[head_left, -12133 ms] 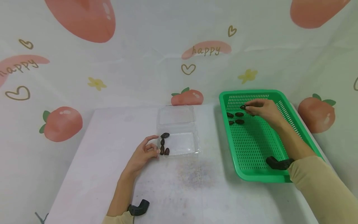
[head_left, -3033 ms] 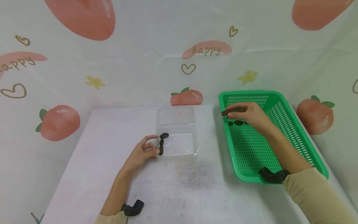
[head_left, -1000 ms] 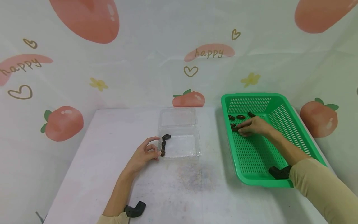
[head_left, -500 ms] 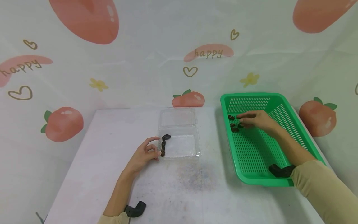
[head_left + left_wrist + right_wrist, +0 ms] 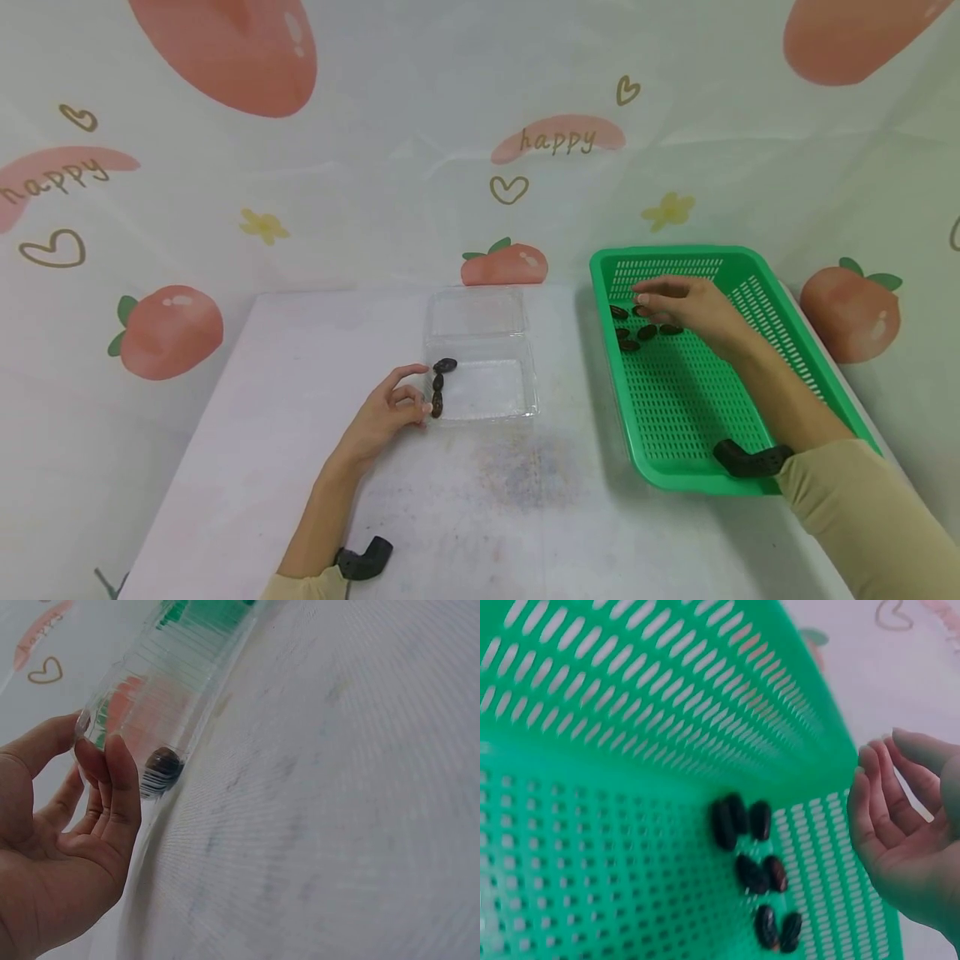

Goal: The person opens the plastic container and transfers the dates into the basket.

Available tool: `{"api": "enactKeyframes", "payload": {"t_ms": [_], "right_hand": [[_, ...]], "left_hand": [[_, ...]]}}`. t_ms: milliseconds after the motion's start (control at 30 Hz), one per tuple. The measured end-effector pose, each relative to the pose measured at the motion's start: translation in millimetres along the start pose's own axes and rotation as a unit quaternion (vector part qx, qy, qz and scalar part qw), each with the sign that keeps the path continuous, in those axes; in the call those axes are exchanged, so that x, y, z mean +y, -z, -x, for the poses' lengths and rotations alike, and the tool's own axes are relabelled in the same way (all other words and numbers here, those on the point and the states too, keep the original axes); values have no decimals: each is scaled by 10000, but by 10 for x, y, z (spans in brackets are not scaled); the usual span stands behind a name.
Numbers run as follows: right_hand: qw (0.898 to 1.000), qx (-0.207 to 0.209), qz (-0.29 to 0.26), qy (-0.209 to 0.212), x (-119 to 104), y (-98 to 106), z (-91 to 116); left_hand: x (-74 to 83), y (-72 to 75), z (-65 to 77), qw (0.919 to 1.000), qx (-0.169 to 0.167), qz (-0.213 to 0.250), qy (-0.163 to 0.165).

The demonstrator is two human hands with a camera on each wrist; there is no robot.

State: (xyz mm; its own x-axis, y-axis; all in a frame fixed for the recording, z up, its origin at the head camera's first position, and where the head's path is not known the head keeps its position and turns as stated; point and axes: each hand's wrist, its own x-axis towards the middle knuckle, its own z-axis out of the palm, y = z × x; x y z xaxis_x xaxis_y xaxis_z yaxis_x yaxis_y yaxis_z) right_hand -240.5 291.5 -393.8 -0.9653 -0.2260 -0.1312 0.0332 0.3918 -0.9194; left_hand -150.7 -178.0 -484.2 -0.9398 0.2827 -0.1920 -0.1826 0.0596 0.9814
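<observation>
My left hand (image 5: 384,410) pinches the near left rim of a clear plastic box (image 5: 491,388) with its lid folded back. In the left wrist view, thumb and forefinger meet on the box's edge. Three dark brown dates (image 5: 438,382) lie along the box's left side. Over the back of a green basket (image 5: 686,433) hovers my right hand (image 5: 697,310), fingers loosely curved and thumb apart. Nothing sits between them in the right wrist view. Several dates (image 5: 752,874) rest on the basket floor below, towards its back left.
The basket's slotted walls (image 5: 667,682) rise around the dates. Box and basket stand on a white table (image 5: 292,350), with a gap between them. A printed cloth (image 5: 390,192) hangs behind the table.
Four dates were in the box 12 seconds ago; three are now. My right hand held a date 3 seconds ago, then reached among those in the basket, and has now risen away without one.
</observation>
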Motion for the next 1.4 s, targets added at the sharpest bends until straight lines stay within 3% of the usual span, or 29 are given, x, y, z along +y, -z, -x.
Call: {"api": "enactKeyframes", "payload": {"t_ms": [200,433,700,1067,1400], "right_hand": [[9986,-27,-500,163,-218,-143,31],[9980,-171,-565,244,-410,-321,16],[9973,-338,-608,251,-543,-582,-59],[9870,-444,-1480,451,-724,-936,-156],[9849,-590,-1596,312,-884,-1350,-291]], "left_hand": [[24,-1,-2,10000,5,-52,40],[44,-11,-5,10000,11,-28,21],[20,3,20,10000,64,-21,23],[-1,-10,-2,10000,33,-29,-32],[10,-13,8,9999,84,-46,-53]]}}
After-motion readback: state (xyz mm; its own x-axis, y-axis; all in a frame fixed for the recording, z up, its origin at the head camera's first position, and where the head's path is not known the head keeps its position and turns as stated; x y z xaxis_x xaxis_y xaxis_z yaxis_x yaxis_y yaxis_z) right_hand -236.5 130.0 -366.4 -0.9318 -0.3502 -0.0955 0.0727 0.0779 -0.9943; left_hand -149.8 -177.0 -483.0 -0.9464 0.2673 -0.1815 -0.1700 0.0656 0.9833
